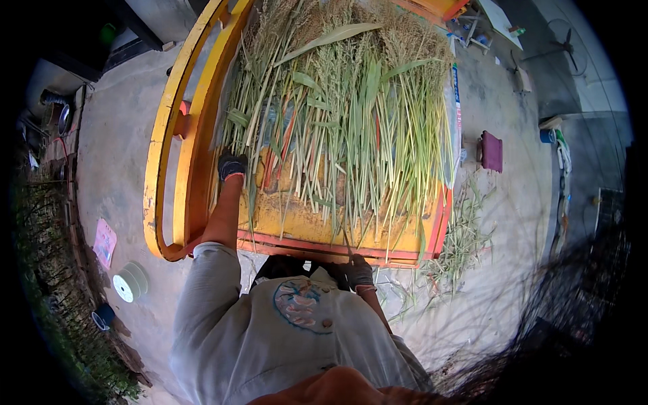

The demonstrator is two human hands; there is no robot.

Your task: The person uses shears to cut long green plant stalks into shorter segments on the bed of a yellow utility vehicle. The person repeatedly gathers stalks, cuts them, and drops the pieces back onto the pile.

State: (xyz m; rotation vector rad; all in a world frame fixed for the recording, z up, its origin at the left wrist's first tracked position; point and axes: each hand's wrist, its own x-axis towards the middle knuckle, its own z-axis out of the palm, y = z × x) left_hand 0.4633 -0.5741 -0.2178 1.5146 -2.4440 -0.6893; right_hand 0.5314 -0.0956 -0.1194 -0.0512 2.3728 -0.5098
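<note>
Long green sorghum-like stalks (364, 142) with feathery brown seed heads lie in a thick layer on a yellow metal truck bed (290, 214). Their cut ends point toward me. At the layer's left edge is my left hand (232, 166) in a dark glove, its fingers curled in among the stalks. What it grips there is hidden. My right hand (359, 274), also gloved, is closed at the bed's near edge, in front of my body. A thin stalk (347, 244) runs from the layer down into its fingers.
A curved yellow rail (165, 135) borders the bed on the left. Loose leaves and trimmings (466, 236) litter the floor at right, below a maroon stool (491, 150). A spool of pale cord (131, 282), a pink sheet (104, 243) and a blue pot (102, 316) are at left.
</note>
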